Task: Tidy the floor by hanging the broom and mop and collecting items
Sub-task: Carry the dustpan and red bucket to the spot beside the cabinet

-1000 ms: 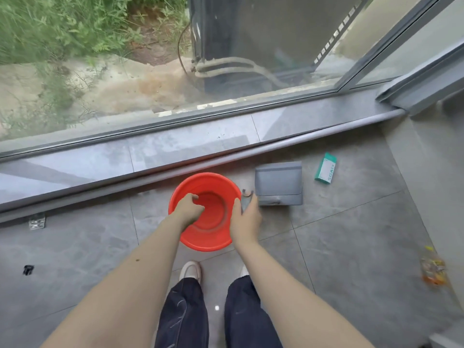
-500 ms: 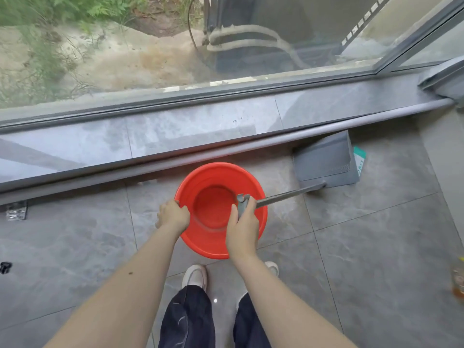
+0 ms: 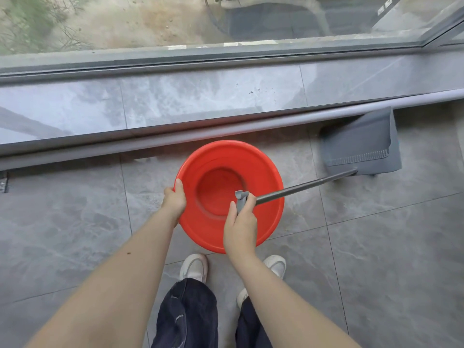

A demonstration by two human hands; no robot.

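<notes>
A red plastic basin point(image 3: 266, 177) is held above the grey tiled floor, in front of my feet. My left hand point(image 3: 174, 199) grips its left rim, thumb over the edge. My right hand point(image 3: 241, 222) grips the grey top end of a mop handle point(image 3: 301, 185) that slants across the basin toward the right. The flat grey mop head point(image 3: 361, 141) rests on the floor by the step. A green packet is almost wholly hidden behind the mop head.
A raised grey stone sill point(image 3: 200, 96) and a long window run across the far side. A thin grey pole point(image 3: 226, 126) lies along the foot of the sill. A small blister pack point(image 3: 3, 182) lies at the far left edge.
The basin has risen with my left hand, which shifted from inside it to its rim. My right hand has lifted the mop handle end; the mop head slid right over the green packet.
</notes>
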